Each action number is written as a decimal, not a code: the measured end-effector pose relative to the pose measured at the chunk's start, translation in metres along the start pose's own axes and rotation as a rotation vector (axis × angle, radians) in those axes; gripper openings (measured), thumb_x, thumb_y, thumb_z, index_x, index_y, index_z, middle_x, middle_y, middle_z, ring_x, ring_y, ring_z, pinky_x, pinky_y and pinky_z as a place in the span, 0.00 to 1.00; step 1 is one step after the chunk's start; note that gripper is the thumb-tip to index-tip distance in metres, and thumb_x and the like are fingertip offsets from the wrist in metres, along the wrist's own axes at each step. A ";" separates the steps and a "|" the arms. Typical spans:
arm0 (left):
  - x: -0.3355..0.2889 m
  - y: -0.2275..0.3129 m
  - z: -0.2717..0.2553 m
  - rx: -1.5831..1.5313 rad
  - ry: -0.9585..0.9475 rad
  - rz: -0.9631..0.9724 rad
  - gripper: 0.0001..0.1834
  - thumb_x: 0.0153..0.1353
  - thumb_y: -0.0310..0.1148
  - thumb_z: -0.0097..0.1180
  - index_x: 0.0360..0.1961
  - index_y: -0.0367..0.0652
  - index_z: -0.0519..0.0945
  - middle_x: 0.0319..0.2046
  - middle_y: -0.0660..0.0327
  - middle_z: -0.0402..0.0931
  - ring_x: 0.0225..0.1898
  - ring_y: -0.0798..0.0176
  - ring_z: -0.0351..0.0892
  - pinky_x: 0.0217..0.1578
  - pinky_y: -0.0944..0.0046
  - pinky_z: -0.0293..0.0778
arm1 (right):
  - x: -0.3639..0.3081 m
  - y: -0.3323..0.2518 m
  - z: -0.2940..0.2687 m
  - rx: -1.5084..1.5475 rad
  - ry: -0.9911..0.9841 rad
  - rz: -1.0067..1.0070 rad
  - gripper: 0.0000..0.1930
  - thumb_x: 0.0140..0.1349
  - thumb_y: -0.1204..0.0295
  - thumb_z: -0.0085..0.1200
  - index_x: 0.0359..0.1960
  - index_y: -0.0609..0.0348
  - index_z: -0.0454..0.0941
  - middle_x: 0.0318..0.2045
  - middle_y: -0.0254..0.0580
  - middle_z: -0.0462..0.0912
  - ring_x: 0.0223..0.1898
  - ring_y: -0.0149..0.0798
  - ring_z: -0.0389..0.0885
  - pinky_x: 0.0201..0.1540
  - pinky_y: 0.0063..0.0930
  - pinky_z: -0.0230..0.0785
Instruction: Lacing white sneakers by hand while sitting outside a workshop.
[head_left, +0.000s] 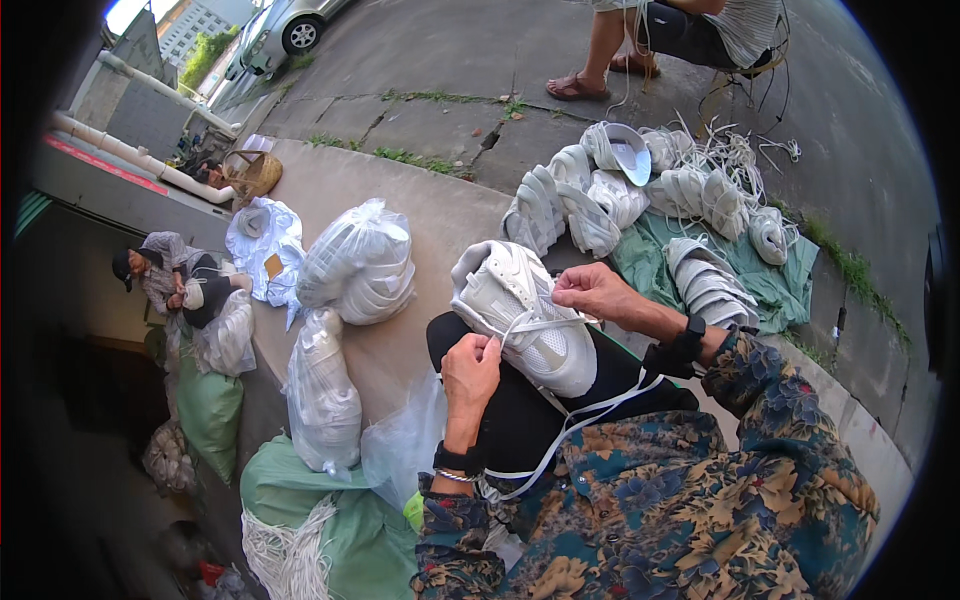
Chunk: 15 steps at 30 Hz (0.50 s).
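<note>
A white and grey sneaker upper [548, 345] rests across my lap, its toe toward me. At its near left side, my left hand [470, 382] pinches a flat white shoelace [521, 328] between thumb and fingertips. The lace crosses the upper, and a long loop of it hangs over my dark trousers toward my sleeve. My right hand [603, 297] is closed in a pinch beside the right eyelet edge; what its fingertips hold is too small to make out.
Several shoe uppers [590, 200] lie piled on a green sack [650, 255] ahead right. Clear bags of goods [358, 262] stand left. A bundle of white laces [290, 545] lies on a green sack [375, 515]. One person [165, 270] sits far left, another [690, 40] far right.
</note>
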<state>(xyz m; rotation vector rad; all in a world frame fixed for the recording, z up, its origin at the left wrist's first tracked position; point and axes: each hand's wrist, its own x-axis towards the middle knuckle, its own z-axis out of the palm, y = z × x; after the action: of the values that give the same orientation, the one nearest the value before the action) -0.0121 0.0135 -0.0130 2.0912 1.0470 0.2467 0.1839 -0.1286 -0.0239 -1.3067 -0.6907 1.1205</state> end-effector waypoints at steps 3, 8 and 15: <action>-0.005 0.009 -0.006 -0.172 -0.011 -0.072 0.10 0.55 0.32 0.52 0.27 0.34 0.76 0.18 0.55 0.77 0.17 0.62 0.77 0.21 0.66 0.73 | 0.014 0.016 0.006 -0.117 0.010 -0.139 0.09 0.55 0.68 0.56 0.27 0.64 0.79 0.19 0.29 0.74 0.24 0.21 0.68 0.27 0.18 0.62; -0.001 0.011 0.006 -0.199 0.042 -0.046 0.07 0.54 0.28 0.52 0.23 0.34 0.74 0.15 0.59 0.75 0.14 0.62 0.76 0.19 0.65 0.72 | 0.017 0.012 0.011 -0.124 0.038 -0.081 0.09 0.53 0.69 0.56 0.25 0.64 0.79 0.17 0.30 0.74 0.21 0.23 0.68 0.24 0.20 0.62; -0.010 0.042 -0.001 0.483 0.303 0.366 0.09 0.47 0.28 0.58 0.31 0.40 0.74 0.44 0.49 0.70 0.50 0.47 0.67 0.45 0.52 0.65 | 0.036 -0.003 0.004 -0.037 0.023 0.253 0.07 0.46 0.72 0.57 0.18 0.63 0.76 0.13 0.31 0.72 0.17 0.25 0.68 0.20 0.21 0.59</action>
<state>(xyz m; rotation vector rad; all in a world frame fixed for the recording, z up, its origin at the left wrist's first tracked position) 0.0060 -0.0087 0.0191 2.7497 0.9530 0.5502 0.1937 -0.0941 -0.0274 -1.4664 -0.5408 1.2981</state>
